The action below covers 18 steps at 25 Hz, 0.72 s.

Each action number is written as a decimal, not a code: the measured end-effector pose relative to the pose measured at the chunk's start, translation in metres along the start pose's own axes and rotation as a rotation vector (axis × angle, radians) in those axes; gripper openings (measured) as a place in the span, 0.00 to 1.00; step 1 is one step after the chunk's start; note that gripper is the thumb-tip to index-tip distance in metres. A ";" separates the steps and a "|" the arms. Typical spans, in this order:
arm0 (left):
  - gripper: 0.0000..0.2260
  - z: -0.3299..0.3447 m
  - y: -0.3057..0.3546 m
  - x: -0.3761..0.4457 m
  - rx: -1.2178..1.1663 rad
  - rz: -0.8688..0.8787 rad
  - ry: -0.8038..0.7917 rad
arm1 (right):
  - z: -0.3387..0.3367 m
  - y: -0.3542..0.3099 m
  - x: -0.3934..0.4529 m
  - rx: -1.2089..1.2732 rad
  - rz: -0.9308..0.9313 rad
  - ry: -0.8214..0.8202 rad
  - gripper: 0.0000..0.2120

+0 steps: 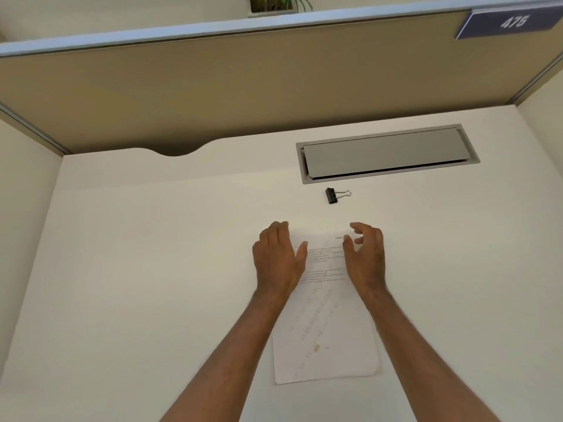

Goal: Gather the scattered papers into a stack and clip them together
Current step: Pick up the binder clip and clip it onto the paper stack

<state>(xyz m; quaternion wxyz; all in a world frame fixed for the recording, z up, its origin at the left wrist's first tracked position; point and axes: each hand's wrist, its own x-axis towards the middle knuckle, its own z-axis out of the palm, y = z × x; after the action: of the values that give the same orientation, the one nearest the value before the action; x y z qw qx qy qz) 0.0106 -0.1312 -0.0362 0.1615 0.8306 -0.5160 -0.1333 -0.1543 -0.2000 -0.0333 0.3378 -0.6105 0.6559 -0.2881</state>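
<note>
A stack of white printed papers (326, 324) lies on the white desk, its long side running away from me. My left hand (278, 258) rests against the stack's far left edge with its fingers fairly straight. At the far right edge my right hand (364, 254) hovers with loosely curled fingers, its thumb touching the paper. A black binder clip (332, 195) with silver handles lies on the desk beyond the papers, apart from both hands.
A grey cable-tray lid (387, 153) is set into the white desk (152, 269) behind the clip. A tan partition wall (243, 86) closes the back, with side panels left and right. A blue number sign (511, 22) hangs at the top right.
</note>
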 end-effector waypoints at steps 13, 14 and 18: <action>0.35 0.059 -0.018 0.053 0.198 0.054 -0.030 | 0.054 -0.007 0.115 -0.439 -0.279 -0.256 0.27; 0.35 0.060 -0.019 0.053 0.202 0.059 -0.024 | 0.055 -0.005 0.116 -0.444 -0.285 -0.245 0.26; 0.34 0.060 -0.019 0.053 0.202 0.053 -0.030 | 0.052 -0.005 0.122 -0.443 -0.304 -0.228 0.22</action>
<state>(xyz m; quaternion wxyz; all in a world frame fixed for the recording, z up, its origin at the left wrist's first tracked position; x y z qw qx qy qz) 0.0262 -0.1789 -0.1016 0.0728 0.8265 -0.5511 -0.0888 -0.1138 -0.3198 -0.0721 0.2208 -0.7890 0.5618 -0.1148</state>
